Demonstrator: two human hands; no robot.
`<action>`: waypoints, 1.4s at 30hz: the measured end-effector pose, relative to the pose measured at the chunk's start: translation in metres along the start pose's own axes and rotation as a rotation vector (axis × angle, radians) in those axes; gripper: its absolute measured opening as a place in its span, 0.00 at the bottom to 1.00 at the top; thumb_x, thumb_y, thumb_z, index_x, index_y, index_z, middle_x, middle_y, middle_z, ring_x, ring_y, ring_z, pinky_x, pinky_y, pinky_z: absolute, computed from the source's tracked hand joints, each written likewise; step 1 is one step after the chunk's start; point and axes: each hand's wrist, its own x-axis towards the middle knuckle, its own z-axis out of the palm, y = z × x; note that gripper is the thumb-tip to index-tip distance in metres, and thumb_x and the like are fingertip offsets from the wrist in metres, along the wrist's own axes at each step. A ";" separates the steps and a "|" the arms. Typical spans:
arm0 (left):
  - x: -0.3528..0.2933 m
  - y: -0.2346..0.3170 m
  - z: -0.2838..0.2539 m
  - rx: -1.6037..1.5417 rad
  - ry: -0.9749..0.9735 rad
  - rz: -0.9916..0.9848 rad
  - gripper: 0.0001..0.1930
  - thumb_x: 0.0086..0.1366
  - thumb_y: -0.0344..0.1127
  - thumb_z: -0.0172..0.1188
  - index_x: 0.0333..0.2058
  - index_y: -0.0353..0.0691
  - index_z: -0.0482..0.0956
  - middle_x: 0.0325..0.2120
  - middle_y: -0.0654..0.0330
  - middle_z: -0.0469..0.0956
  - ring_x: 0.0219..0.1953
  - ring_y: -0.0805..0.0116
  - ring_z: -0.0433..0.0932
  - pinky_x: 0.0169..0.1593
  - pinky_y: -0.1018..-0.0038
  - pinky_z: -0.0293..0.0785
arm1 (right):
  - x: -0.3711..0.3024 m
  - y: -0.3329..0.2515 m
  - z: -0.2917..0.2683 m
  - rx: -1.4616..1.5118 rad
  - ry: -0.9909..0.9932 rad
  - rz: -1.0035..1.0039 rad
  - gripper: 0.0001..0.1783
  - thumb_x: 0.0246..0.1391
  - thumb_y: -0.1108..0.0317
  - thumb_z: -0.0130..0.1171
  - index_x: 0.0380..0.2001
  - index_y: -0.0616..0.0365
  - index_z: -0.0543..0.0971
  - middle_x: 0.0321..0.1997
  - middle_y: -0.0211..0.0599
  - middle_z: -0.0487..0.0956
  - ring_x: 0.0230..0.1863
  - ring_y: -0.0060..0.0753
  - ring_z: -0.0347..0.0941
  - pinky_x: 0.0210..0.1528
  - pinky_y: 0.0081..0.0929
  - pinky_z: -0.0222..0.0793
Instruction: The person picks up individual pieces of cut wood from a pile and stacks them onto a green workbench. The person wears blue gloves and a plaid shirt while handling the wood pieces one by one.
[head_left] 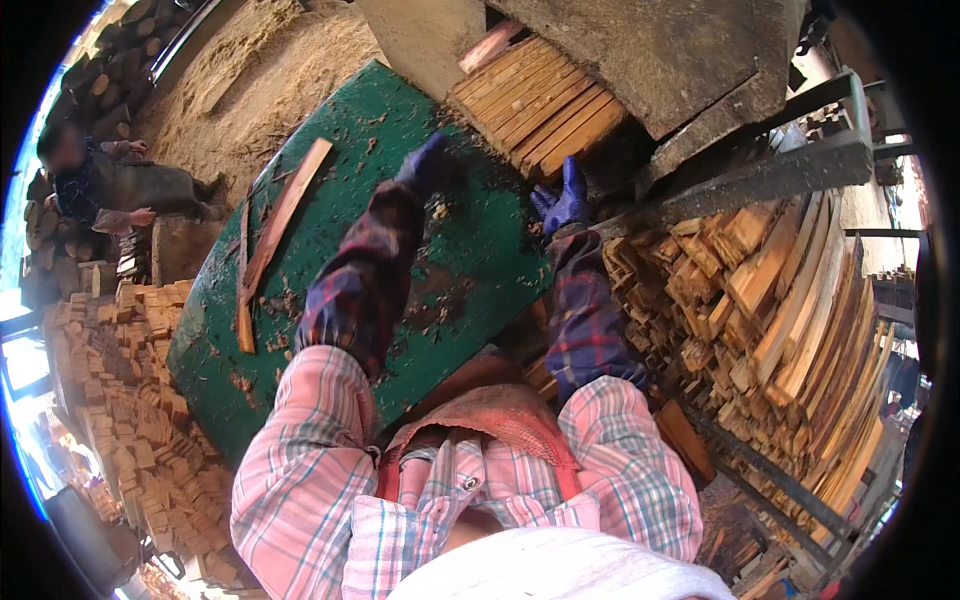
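Observation:
Both my hands wear blue-purple gloves and hold nothing that I can see. My left hand (424, 163) reaches over the far part of a green tabletop (450, 330), its visible fingers stretched out and part of it in shadow. To the right, my right hand (563, 203) is open, with fingers apart, near the table's right edge. Just beyond the hands, a tight row of sawn wooden slats (535, 105) sits under a worn flat board (640, 50). The right hand is nearest to the slats' near end, with no clear contact.
Loose wood strips (283, 220) and bark crumbs lie on the green table. Stacked wood pieces (135, 370) stand at left, and long slats (800, 290) are piled at right beside a metal frame (760, 180). Another person (130, 185) is at far left near sawdust (290, 70).

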 end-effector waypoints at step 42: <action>-0.278 -0.110 0.276 0.504 -0.725 0.645 0.30 0.59 0.40 0.59 0.56 0.31 0.60 0.54 0.51 0.64 0.57 0.64 0.62 0.59 0.70 0.58 | -0.343 0.077 -0.193 -0.274 -0.276 -0.705 0.19 0.53 0.66 0.57 0.48 0.54 0.68 0.37 0.29 0.72 0.36 0.22 0.69 0.36 0.21 0.69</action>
